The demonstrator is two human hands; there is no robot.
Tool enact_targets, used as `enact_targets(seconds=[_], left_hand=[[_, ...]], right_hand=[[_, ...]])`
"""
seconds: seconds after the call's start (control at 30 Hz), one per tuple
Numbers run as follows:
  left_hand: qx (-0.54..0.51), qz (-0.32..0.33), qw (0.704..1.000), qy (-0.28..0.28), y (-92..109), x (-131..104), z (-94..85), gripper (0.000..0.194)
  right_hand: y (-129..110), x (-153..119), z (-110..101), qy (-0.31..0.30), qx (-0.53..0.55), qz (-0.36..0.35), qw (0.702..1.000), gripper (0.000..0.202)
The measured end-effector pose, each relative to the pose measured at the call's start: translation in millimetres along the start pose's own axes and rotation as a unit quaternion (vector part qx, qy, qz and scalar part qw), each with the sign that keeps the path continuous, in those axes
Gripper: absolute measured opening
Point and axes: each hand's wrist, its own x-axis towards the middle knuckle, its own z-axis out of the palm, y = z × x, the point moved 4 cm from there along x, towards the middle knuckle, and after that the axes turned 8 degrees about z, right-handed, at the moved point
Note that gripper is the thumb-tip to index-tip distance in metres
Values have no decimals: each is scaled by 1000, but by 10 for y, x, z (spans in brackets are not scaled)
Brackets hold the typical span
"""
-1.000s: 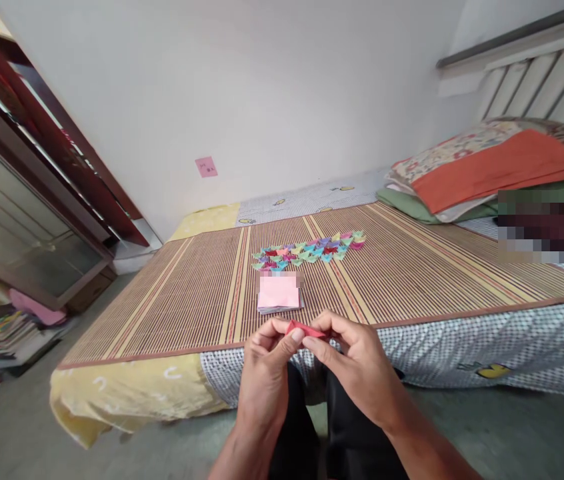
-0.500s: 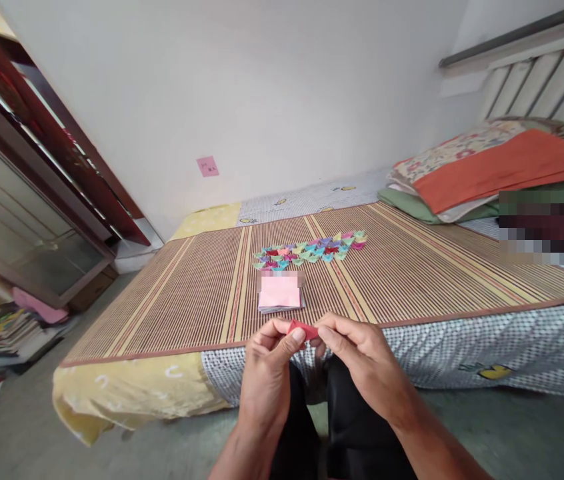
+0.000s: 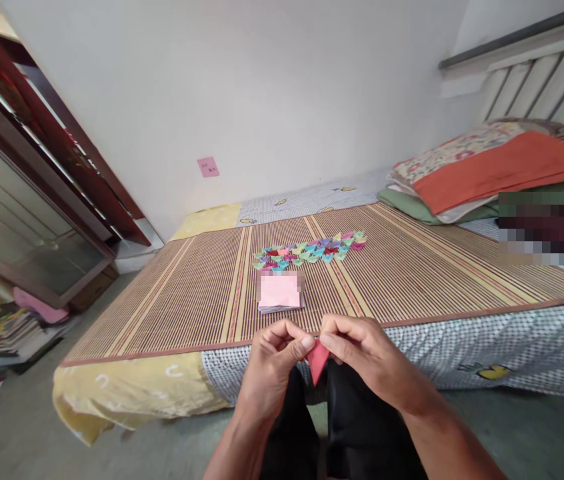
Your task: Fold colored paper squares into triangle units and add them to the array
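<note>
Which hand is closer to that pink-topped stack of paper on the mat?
Left. The left hand is in front of the pink-topped stack, on the person's side, not touching it; the right hand is also in front, but farther off to the right.

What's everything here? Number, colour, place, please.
bed: one, yellow and checked, centre
mat: one, brown, on bed
paper stack: one, pink top, on mat
folded shapes: many, multicoloured, beyond stack
folded paper: one, red, lower centre
bedding: one pile, mostly orange, right
note: one, pink, on wall
slatted panel: one, white, right
framed panel: one, brown, left
books: several, multicoloured, lower left
trousers: one pair, black, below
left hand, right hand: one each, on folded paper
</note>
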Motion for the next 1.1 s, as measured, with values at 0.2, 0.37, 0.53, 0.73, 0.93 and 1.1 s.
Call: enact_targets(seconds=[0.2, 0.37, 0.53, 0.73, 0.93, 1.1], left_hand=[[23, 59, 995, 80, -51, -10, -7, 32], [29, 23, 998, 44, -78, 23, 9, 37], [47, 38, 997, 56, -61, 23, -30, 37], [39, 58, 992, 103, -105, 18, -72, 34], [17, 69, 990, 119, -113, 6, -73, 33], [5, 72, 990, 119, -135, 2, -87, 34]], right_hand=[[121, 49, 115, 21, 37, 24, 999, 34], [142, 41, 127, 76, -13, -5, 997, 41], [139, 43, 120, 52, -14, 11, 998, 38], [106, 1, 179, 10, -11, 29, 999, 30], [86, -9, 237, 32, -24, 4, 999, 32], [108, -15, 294, 36, -53, -18, 998, 32]])
